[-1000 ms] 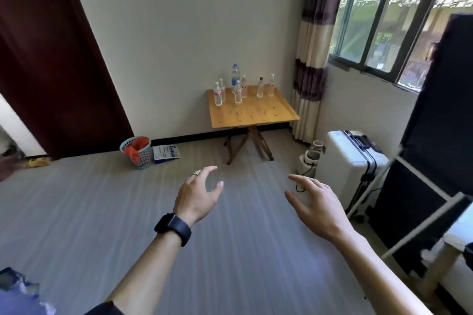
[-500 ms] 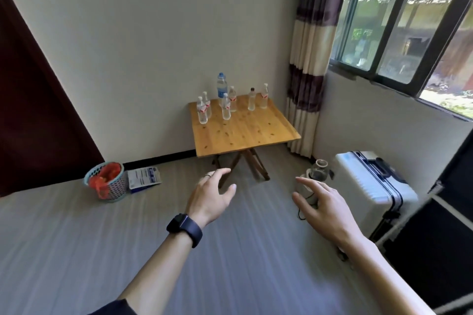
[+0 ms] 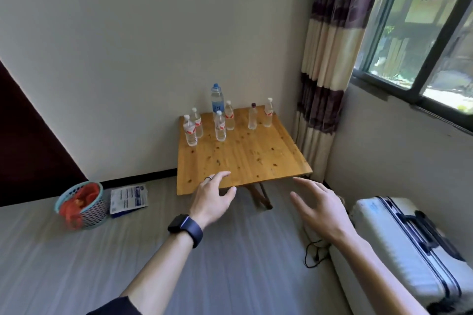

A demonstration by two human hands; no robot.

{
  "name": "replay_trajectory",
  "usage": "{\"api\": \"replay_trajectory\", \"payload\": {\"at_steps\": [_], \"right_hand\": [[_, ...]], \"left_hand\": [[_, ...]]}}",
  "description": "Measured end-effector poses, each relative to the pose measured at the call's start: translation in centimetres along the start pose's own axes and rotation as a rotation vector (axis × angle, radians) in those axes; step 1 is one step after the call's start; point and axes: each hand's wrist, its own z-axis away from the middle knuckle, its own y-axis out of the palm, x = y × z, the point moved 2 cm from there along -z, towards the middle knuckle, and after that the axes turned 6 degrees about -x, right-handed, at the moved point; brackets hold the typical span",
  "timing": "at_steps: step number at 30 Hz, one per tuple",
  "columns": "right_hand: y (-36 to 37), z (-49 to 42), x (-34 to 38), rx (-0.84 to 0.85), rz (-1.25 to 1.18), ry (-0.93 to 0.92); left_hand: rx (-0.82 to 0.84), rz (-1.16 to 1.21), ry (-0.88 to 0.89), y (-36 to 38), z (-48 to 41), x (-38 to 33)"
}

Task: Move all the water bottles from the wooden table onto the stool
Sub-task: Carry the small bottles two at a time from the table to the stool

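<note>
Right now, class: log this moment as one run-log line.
phase: approach | left hand: open, empty | right hand: open, empty | water bottles: seven upright on wooden table | stool: not visible

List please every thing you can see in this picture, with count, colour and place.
water bottles: seven, clear; six small, one taller with blue cap; upright at the far side of the table
wooden table: one, light brown, in the corner by the wall
curtain: one, purple and cream stripes, right of the table
window: one, dark frame, upper right
basket: one, teal, red contents, on the floor at left
packet: one, white and blue, on the floor beside the basket
suitcase: one, white, dark trim, lower right
cable: one, black, on the floor by the suitcase
watch: one, black, on the left wrist
left hand: open, empty
right hand: open, empty
</note>
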Motion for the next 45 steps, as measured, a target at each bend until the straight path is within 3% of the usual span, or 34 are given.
{"api": "replay_trajectory", "payload": {"at_steps": [6,22,36,45], "right_hand": [[1.8,-13.3,-2.2,0.019,0.012,-0.040],[10.4,-45.0,-10.2,0.046,0.051,0.110],[21.2,-71.3,-22.0,0.316,0.028,0.177],[29.1,-81.1,-27.4,0.407,0.008,0.367]], "left_hand": [[-0.014,-0.010,-0.024,3.4,-12.6,0.8],[0.114,0.034,0.019,14.1,-48.4,2.6],[0.211,-0.033,-0.245,27.2,-69.5,5.8],[0.251,-0.048,-0.412,35.2,-78.5,10.3]]}}
